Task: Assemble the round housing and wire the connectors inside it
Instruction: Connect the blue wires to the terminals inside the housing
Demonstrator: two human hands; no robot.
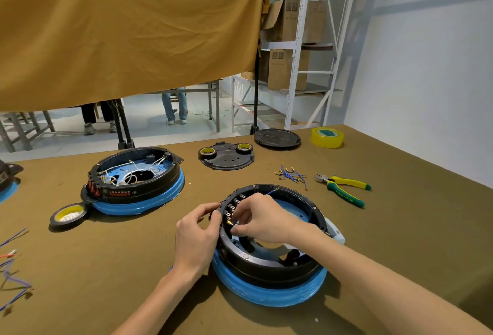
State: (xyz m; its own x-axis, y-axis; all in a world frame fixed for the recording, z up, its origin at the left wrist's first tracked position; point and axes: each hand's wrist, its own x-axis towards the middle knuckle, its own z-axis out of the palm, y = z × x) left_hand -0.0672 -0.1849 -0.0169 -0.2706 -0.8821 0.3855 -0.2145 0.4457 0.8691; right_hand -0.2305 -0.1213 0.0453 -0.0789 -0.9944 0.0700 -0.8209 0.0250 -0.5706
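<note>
A round black housing (269, 268) on a blue-wrapped base sits at the table's front centre. My left hand (196, 238) grips its left outer rim beside a row of switch terminals (231, 208). My right hand (262, 218) reaches inside the ring and pinches a small connector against those terminals; a blue wire (272, 192) sticks out behind the fingers. The connector itself is mostly hidden by my fingertips.
A second housing (136, 182) with white wires stands at the left, black tape (68, 215) in front of it. Loose blue wires (292, 176), yellow-green pliers (344, 188), a black cover plate (226, 157), a round lid (277, 138) and yellow tape (327, 137) lie behind. More wires (13, 270) lie far left.
</note>
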